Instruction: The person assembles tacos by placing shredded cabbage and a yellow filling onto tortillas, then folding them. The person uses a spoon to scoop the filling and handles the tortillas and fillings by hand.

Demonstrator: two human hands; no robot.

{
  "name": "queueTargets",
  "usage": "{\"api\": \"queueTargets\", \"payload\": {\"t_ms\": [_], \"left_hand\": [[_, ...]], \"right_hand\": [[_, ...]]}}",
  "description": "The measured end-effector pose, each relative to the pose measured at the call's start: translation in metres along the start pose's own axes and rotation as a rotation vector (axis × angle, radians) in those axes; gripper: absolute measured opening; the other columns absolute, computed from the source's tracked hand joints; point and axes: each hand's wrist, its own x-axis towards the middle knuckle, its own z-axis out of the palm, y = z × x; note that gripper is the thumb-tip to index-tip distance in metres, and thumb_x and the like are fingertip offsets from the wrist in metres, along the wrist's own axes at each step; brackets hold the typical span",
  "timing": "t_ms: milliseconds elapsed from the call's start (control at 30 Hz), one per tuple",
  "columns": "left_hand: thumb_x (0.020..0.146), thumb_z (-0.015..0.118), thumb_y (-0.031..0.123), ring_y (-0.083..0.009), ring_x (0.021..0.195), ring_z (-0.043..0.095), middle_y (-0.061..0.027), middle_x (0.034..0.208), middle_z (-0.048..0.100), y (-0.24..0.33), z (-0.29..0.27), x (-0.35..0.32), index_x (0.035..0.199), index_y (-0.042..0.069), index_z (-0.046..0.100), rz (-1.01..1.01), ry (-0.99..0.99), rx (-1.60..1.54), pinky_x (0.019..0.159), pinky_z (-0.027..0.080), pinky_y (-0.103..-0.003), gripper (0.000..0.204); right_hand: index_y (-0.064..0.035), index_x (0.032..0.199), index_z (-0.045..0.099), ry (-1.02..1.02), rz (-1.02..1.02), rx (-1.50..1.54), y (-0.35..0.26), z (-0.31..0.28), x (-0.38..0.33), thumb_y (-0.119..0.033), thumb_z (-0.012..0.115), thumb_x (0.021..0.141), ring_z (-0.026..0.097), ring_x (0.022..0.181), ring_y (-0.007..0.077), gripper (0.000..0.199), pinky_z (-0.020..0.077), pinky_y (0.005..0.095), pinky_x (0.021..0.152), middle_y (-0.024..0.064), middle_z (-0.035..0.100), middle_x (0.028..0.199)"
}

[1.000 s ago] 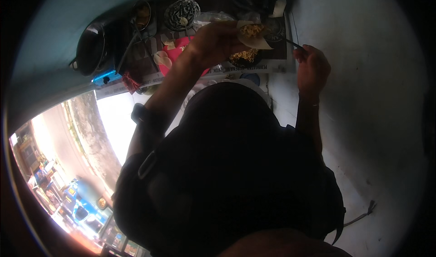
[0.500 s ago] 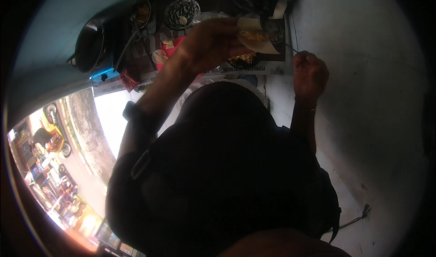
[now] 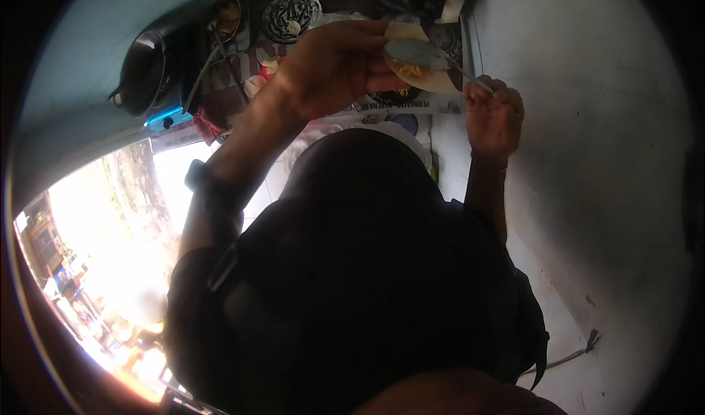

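The left hand (image 3: 334, 66) is raised above the worktop (image 3: 220, 92), its grip closed around a pale, round wrapper (image 3: 426, 77) that lies open across the fingers with a little yellowish filling on it. The right hand (image 3: 493, 114) sits just beside it, nearer the white wall (image 3: 587, 121), its grip curled tight around the thin handle of a spoon (image 3: 422, 52). The spoon's flat, pale bowl rests over the wrapper, touching or just above the filling; which cannot be told. On the worktop behind the hands stand a dark wok (image 3: 143, 70), a patterned bowl (image 3: 292, 15) and a small dark bowl (image 3: 228, 19) holding something orange.
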Motion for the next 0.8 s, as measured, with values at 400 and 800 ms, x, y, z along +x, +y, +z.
{"api": "queueTargets", "payload": {"t_ms": [400,800], "left_hand": [[0.099,0.035,0.011,-0.0362,0.118,0.053,-0.0284,0.131,0.045,-0.005,0.004,-0.001,0.132,-0.011,0.036,0.017,-0.030,-0.107,0.098,0.050,-0.044,0.039],[0.097,0.042,0.013,-0.0325,0.117,0.054,-0.0233,0.127,0.050,-0.004,-0.010,-0.002,0.129,-0.010,0.041,0.044,0.264,0.174,0.096,0.051,-0.041,0.039]], "right_hand": [[-0.0039,0.112,0.058,0.035,0.028,0.051,-0.001,0.006,0.001,-0.030,0.050,0.097,0.053,0.086,0.0247,0.031,0.0370,0.0369,0.074,0.0199,0.061,0.101],[0.0039,0.103,0.061,0.168,-0.076,-0.175,-0.015,-0.004,0.000,-0.021,0.054,0.094,0.064,0.088,0.0353,0.028,0.0498,0.0397,0.079,0.0209,0.063,0.098]]}}
